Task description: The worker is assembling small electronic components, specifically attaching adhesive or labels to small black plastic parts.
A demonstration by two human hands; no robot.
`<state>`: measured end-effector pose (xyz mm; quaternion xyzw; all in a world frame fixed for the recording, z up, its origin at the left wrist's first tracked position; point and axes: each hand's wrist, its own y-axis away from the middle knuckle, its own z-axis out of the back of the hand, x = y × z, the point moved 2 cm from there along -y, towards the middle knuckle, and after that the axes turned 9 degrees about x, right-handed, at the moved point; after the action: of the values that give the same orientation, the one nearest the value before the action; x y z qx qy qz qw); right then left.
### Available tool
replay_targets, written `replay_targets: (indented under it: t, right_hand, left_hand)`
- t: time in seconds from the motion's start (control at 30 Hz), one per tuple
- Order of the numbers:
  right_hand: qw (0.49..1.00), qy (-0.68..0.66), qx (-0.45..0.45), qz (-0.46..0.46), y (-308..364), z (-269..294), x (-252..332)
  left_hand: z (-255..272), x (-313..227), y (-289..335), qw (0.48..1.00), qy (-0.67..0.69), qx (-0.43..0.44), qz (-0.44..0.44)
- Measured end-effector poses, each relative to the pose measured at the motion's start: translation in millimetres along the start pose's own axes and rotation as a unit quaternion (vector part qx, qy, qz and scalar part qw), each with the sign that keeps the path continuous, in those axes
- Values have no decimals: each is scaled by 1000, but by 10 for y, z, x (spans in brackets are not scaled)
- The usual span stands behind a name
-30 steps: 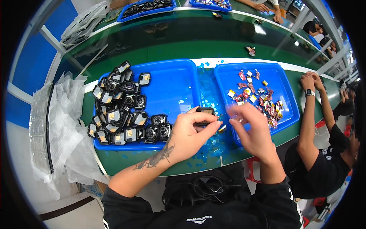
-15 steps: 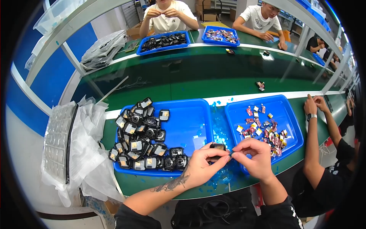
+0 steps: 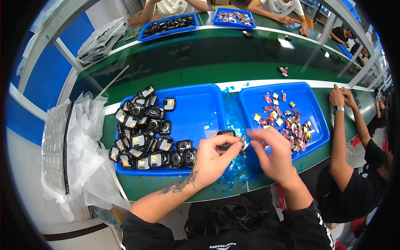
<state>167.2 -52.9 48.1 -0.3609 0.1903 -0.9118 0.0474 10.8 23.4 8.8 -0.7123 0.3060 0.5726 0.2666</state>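
Note:
My left hand grips a black watch case between thumb and fingers, over the gap between two blue trays. A small light piece shows at the tip of my left thumb; how it joins the case is too small to tell. Just to the right, my right hand hovers apart from the case. Its thumb and fingers are spread, slightly blurred, with nothing visible between them. Many similar black watch cases are heaped in the left blue tray. Small red, white and yellow parts lie in the right blue tray.
Blue film scraps litter the green table between the trays. Clear plastic blister trays and wrapping stand at the left. A co-worker's hands are at the right. Across the bench, other people sit by a tray of black parts.
My right hand has drawn away from the watch case and its fingers have parted. My left hand still holds the case. The whole view has shifted, so the scene sits higher.

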Motion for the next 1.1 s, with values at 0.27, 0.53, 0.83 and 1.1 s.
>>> replay_targets:
  t: [0.27,0.53,0.83,1.1]
  right_hand:
    - [977,-202,63,-36,14,-36,-83]
    - [908,-413,-64,-40,175,139,-185]
    - [997,-67,-11,33,-21,50,14]
    - [997,-60,-43,24,-39,-93,120]
  left_hand:
    - [-21,-31,73,996,55,68,25]
    - [-17,-83,-1,998,-7,32,-58]
    - [23,13,-44,996,71,-1,-48]
    - [-52,35,25,996,88,13,-18]
